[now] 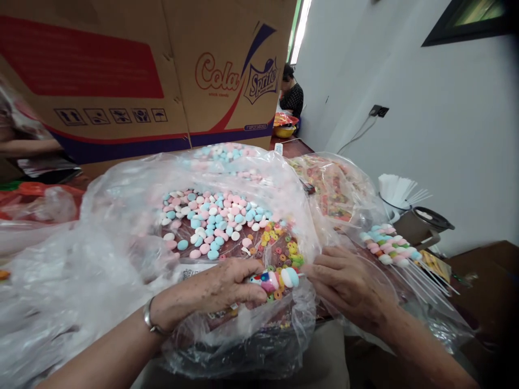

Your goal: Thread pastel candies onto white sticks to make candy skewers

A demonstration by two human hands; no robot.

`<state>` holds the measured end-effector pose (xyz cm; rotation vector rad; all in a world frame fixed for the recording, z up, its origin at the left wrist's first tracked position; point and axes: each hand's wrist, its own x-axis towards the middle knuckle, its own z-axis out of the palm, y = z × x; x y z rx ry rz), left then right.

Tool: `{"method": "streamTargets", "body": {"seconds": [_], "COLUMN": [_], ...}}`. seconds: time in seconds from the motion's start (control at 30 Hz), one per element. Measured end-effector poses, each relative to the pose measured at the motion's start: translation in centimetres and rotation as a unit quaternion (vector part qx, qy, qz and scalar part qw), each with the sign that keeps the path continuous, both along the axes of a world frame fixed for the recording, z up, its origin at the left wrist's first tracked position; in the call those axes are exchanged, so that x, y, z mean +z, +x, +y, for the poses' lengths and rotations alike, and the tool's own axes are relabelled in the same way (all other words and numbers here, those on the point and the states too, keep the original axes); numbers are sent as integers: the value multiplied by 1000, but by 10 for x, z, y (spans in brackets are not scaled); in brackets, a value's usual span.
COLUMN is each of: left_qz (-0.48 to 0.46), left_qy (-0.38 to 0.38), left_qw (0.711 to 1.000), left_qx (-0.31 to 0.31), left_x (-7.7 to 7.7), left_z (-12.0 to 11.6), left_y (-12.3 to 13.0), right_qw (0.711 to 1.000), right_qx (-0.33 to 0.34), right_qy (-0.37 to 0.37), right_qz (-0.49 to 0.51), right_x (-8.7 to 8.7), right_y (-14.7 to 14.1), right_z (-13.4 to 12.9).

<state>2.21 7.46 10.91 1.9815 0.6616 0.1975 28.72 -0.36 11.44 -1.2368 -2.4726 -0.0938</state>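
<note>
A candy skewer with pink, white, pale blue and yellow pieces lies crosswise between my hands. My left hand, with a metal bangle at the wrist, closes thumb and fingers round its left end, where a colourful printed piece shows. At the other end, my right hand has its fingers closed on the thin white stick. Just beyond my hands, pink, blue and white oval candies spread inside a clear plastic bag. Small coloured rings lie beside them, partly under the skewer.
A big cardboard box stands behind the bag. On the right are finished-looking skewers, a container of white sticks and a dark lidded pot. Another bag holds coloured rings. Co-workers appear at far left and behind the box.
</note>
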Motion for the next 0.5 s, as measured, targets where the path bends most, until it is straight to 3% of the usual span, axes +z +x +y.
{"method": "streamTargets", "body": {"seconds": [0.17, 0.3, 0.5], "left_qz": [3, 6, -27], "left_qy": [-73, -132, -56], "left_qw": [997, 991, 997], "left_qx": [-37, -24, -47], "left_x": [-3, -10, -16], "left_z": [3, 5, 5], "left_y": [9, 9, 13], "right_qw": [999, 997, 997], "right_qx": [29, 38, 57], "right_qy": [-10, -35, -4], "right_qz": [-13, -52, -50], "right_x": [1, 6, -11], "right_y": [-3, -5, -22], "right_z": [7, 9, 14]}}
